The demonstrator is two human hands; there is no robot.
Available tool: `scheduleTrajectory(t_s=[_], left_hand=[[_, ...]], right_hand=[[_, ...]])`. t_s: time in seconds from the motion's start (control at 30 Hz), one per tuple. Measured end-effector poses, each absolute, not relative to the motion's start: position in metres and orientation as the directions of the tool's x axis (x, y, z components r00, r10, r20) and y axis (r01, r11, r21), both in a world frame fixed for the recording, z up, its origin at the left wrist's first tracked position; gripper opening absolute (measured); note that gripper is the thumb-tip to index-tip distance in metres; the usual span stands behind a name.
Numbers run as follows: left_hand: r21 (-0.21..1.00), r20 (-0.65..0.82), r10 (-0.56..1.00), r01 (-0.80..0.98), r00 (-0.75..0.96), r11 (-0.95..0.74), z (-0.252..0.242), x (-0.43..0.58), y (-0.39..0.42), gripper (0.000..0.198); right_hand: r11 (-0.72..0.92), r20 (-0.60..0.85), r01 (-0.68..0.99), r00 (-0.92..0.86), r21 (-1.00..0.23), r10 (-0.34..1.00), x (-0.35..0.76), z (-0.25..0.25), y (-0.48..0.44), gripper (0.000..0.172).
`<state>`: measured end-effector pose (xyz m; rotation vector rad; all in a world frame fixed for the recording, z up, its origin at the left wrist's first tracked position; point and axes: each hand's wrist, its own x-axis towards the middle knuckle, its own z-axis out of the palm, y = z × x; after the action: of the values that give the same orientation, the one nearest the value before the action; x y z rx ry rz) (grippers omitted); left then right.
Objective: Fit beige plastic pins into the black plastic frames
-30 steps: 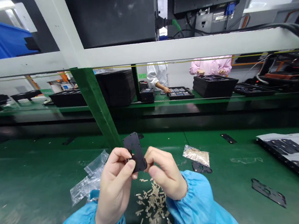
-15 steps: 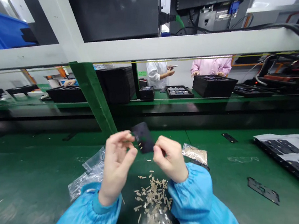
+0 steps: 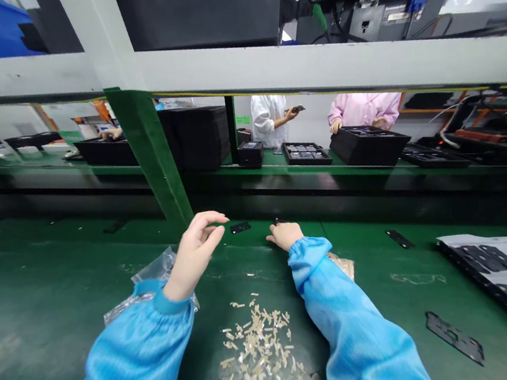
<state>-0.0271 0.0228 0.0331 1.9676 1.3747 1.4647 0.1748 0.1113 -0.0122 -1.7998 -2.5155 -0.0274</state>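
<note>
From the head camera, here we went: the left hand (image 3: 194, 255) was up off the green surface (image 3: 54, 264), fingers loosely curled, its grip open with nothing in it, and just beside those fingertips lay a small black piece (image 3: 240, 228), not touched! Over to the right hand (image 3: 283, 235), stretched out low in its blue sleeve (image 3: 369, 334), fingertips right at a second small black piece (image 3: 280, 221) on the surface. Was that grip closed on it? Too small to call; the fingers looked mostly extended, and I couldn't tell whether they had hold.

Around them, a scatter of pale scraps (image 3: 259, 351) lay on the surface between the forearms, a clear plastic bag (image 3: 153, 276) sat under the left cuff, and a foil packet (image 3: 341, 265) poked out from under the right sleeve. Further right, a black perforated plate (image 3: 454, 338) and a narrow black strip (image 3: 399, 239) lay apart, with a tray of black parts on a white sheet (image 3: 485, 258) at the edge.

Beyond the green-and-white frame (image 3: 343, 59), across the line, a co-worker in a white coat (image 3: 266, 121) raised a dark flat item (image 3: 297, 107), while another in a pink coat (image 3: 364, 108) stood with a hand at a black tray stack (image 3: 370, 146).
</note>
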Motion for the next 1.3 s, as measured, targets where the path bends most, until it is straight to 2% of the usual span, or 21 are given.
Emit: scheduleTrajectory(t_s=[0.23, 0.3, 0.37, 0.43, 0.57, 0.67, 0.83, 1.0, 1.13, 1.23, 1.3], left_hand=[[0.63, 0.329, 0.905, 0.652, 0.269, -0.423, -0.02, -0.015, 0.114, 0.01], [0.608, 0.282, 0.892, 0.653, 0.354, -0.452, -0.03, -0.008, 0.112, 0.012], [0.59, 0.242, 0.866, 0.642, 0.438, -0.489, -0.036, -0.006, 0.1, 0.017], [0.574, 0.203, 0.837, 0.631, 0.508, -0.522, -0.041, -0.008, 0.082, 0.021], [0.539, 0.15, 0.803, 0.633, 0.577, -0.555, -0.054, -0.021, 0.044, 0.03], [0.519, 0.127, 0.798, 0.646, 0.589, -0.56, -0.066, -0.03, 0.019, 0.037], [0.536, 0.093, 0.784, 0.632, 0.614, -0.559, -0.076, -0.042, -0.028, 0.04], [0.686, -0.01, 0.827, 0.606, 0.562, -0.403, -0.066, -0.062, -0.083, 0.037], [0.742, 0.007, 0.891, 0.595, 0.453, -0.308, -0.062, -0.073, -0.117, 0.032], [0.689, 0.034, 0.937, 0.671, 0.348, -0.274, -0.066, -0.077, -0.136, 0.033], [0.652, 0.025, 0.959, 0.723, 0.281, -0.229, -0.07, -0.078, -0.142, 0.038]], right_hand=[[0.394, 0.06, 0.915, -0.39, -0.086, 0.919, 0.246, -0.012, 0.014, 0.024], [0.406, 0.056, 0.901, -0.402, -0.156, 0.914, 0.264, -0.026, -0.027, 0.021], [0.449, 0.14, 0.832, -0.427, -0.328, 0.893, 0.273, -0.045, -0.059, 0.016], [0.493, 0.223, 0.75, -0.441, -0.44, 0.869, 0.273, -0.063, -0.077, 0.014], [0.543, 0.281, 0.707, -0.465, -0.453, 0.84, 0.251, -0.086, -0.072, 0.023], [0.589, 0.29, 0.686, -0.513, -0.426, 0.808, 0.224, -0.087, -0.062, 0.028], [0.755, 0.339, 0.435, -0.703, -0.49, 0.625, 0.2, -0.081, -0.069, 0.026], [0.673, 0.304, 0.582, -0.608, -0.457, 0.733, 0.193, -0.083, -0.041, 0.029], [0.685, 0.252, 0.585, -0.651, -0.433, 0.716, 0.171, -0.089, -0.012, 0.043], [0.749, 0.213, 0.51, -0.747, -0.423, 0.629, 0.166, -0.089, -0.024, 0.043], [0.808, 0.224, 0.362, -0.835, -0.465, 0.502, 0.175, -0.087, -0.045, 0.04]])
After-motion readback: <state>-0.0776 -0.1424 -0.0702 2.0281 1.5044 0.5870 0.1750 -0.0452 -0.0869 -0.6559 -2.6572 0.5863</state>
